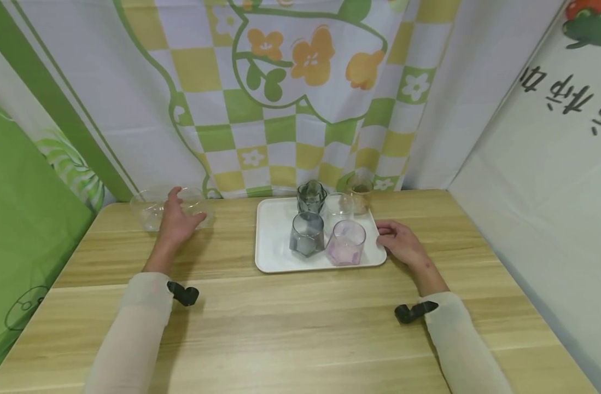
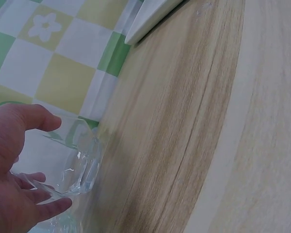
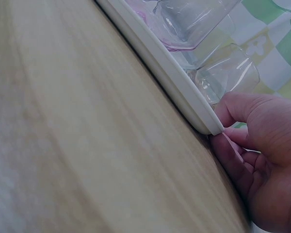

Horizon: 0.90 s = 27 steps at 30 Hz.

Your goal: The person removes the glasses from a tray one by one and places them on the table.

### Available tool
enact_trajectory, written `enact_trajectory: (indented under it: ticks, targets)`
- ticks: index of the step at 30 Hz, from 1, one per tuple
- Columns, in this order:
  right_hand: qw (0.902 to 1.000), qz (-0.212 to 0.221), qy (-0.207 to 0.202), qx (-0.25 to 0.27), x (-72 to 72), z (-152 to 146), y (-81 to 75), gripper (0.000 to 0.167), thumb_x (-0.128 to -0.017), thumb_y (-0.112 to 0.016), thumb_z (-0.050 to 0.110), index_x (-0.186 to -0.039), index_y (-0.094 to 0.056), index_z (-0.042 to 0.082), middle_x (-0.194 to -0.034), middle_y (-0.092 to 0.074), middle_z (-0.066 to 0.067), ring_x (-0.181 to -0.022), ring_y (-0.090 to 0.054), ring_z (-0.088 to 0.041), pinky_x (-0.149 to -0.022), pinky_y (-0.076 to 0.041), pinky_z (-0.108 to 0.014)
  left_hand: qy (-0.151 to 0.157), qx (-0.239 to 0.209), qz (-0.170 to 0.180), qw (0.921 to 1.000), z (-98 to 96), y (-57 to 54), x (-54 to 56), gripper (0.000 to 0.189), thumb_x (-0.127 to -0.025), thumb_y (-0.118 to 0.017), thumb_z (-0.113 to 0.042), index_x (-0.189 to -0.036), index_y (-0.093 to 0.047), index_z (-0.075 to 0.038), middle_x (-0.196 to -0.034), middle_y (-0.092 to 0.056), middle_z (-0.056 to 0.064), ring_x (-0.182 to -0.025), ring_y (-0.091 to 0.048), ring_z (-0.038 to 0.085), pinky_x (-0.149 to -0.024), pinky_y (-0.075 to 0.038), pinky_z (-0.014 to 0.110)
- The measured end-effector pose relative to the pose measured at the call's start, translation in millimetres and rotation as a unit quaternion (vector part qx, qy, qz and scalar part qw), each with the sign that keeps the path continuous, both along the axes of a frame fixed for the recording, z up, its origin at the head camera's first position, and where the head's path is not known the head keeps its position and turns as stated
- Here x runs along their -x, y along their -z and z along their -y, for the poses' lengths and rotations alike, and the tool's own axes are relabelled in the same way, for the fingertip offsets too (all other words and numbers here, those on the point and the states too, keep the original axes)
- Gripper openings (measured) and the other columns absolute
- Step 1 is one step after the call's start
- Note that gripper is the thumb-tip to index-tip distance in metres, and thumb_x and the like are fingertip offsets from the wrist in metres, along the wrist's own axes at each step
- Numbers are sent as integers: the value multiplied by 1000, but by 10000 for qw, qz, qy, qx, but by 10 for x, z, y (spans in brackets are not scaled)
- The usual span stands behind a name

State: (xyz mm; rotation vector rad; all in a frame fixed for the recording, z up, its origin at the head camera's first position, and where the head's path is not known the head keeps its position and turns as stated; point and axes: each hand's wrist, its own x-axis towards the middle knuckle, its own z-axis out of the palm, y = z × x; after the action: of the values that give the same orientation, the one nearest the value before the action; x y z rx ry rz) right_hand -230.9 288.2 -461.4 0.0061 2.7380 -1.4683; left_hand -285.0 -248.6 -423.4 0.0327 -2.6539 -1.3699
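Note:
At the left back of the table, clear glassware stands around my left hand. In the left wrist view, the thumb and fingers lie around a thick-bottomed clear glass. My right hand pinches the right edge of a white tray, with fingertips at its corner in the right wrist view. On the tray are a grey glass, a pale purple glass, a dark green glass, a clear glass and an amber glass.
The wooden table reaches a patterned curtain close behind the tray. A white wall panel borders the right side, and green cloth hangs on the left.

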Motion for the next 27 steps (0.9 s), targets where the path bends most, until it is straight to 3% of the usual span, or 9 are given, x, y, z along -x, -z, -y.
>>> enact_trajectory:
  ticks: [13, 21, 27]
  targets:
    - [10000, -16, 14, -69, 21, -1, 4, 47, -90, -65, 6, -136, -60, -3, -120, -64, -20, -97, -61, -22, -77, -49, -23, -26, 140, -49, 9999, -22, -84, -65, 95, -94, -71, -16, -163, -7, -4, -154, -23, 38, -140, -31, 56, -112, -31, 66]
    - [10000, 30, 48, -45, 6, -14, 5, 47, -91, -65, 6, -136, -60, -3, -121, -63, -21, -99, -61, -24, -78, -49, -24, 109, 337, -560, 9978, -97, -227, -83, 87, -95, -70, -20, -161, -17, 0, -153, -26, 35, -139, -33, 53, -111, -31, 64]
    - [9999, 27, 49, -86, 16, -10, 22, 46, -91, -65, 7, -136, -60, -3, -120, -63, -20, -101, -61, -25, -79, -49, -25, 194, 400, -996, 9940, -216, -353, -138, 70, -94, -70, -18, -153, -37, 2, -152, -32, 32, -141, -31, 49, -116, -28, 59]
